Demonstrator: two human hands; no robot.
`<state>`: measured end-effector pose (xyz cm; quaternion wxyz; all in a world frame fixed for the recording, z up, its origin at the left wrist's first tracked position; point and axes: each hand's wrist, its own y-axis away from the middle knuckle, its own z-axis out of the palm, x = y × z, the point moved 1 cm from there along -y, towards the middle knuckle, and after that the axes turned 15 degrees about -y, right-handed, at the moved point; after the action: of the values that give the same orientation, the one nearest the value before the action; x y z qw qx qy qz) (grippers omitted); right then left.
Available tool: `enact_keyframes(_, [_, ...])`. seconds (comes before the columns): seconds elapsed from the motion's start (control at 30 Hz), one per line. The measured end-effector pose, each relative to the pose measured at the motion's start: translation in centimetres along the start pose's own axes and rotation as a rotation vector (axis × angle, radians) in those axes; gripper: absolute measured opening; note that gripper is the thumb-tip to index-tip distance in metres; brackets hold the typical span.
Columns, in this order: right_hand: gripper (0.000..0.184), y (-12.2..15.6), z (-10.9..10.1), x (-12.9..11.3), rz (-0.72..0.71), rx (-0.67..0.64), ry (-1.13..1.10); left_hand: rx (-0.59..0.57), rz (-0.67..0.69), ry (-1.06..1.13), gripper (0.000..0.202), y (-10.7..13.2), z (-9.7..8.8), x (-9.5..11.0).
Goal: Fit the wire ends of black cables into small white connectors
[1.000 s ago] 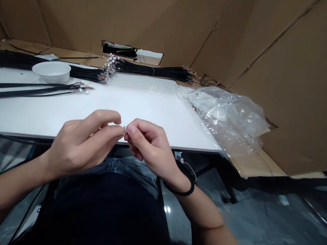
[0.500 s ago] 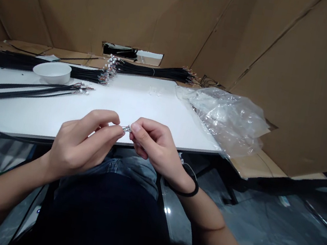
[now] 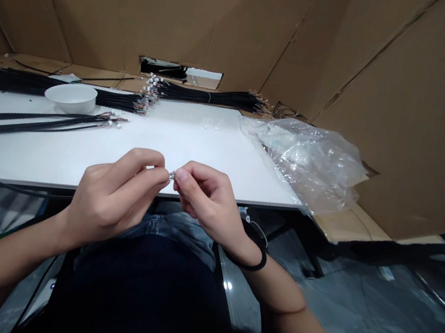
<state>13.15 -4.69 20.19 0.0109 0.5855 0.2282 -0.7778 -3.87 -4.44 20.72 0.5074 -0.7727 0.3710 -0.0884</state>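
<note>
Both hands pinch a tiny wire end over the near edge of the desk.

The hands have drawn closer than in the earlier view, so less of the wire end shows: only a small metallic tip at 12 o'clock from the wrists, held between them. The fingers of the right hand are curled and pressed together on it, and those of the left hand are curled the same way. A white bowl sits at 10 o'clock among bundled black cables, more black cables lie at 12 o'clock, and a clear plastic bag lies at 2 o'clock.
</note>
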Motion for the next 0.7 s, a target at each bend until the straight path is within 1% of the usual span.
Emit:
enact_keyframes(0.2, [0.041,0.08,0.36,0.11,-0.018,0.044,0.037,0.009,-0.003,-0.022,0.017,0.09,0.06,0.01])
enact_keyframes(0.47, [0.038,0.24,0.62,0.45,-0.043,0.079,0.057,0.015,0.004,-0.044,0.017,0.24,0.19,0.0])
enact_keyframes(0.6, [0.036,0.19,0.77,0.71,-0.049,0.079,-0.007,0.037,-0.003,-0.048,0.017,0.28,0.06,-0.16])
enact_keyframes(0.7, [0.037,0.12,0.71,0.74,-0.007,0.044,-0.087,0.03,-0.01,-0.021,0.017,0.17,-0.08,-0.31])
